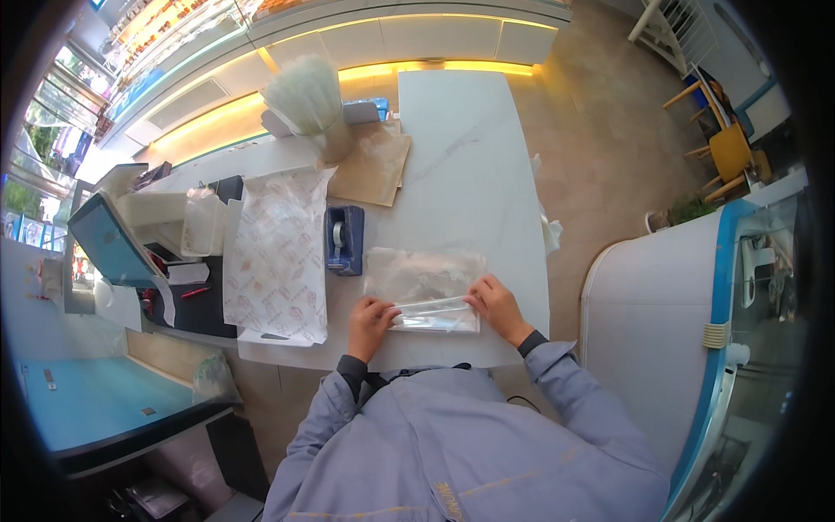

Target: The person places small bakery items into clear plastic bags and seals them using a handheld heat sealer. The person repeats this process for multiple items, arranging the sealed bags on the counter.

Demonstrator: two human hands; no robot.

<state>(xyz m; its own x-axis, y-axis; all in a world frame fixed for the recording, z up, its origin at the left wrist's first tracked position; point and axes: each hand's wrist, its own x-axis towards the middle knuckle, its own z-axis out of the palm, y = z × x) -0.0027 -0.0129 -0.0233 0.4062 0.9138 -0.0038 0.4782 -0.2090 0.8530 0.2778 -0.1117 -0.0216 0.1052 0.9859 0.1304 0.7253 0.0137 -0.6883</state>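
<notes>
White marble counter [461, 139] fills the middle of the shop, warm yellow strip light glowing along the cabinets behind. Down at the near edge, both hands are on a clear plastic bag [424, 287] lying flat on the stone. Left hand [370, 324] pinches the bag's lower left corner, fingers curled onto the film. Right hand [497, 304] grips the lower right corner, thumb on top. Just left of the bag sits a dark blue tape dispenser [344, 239], and beside that a stack of printed wrapping paper [278, 257]. Farther back, a brown paper sheet [376, 165].
</notes>
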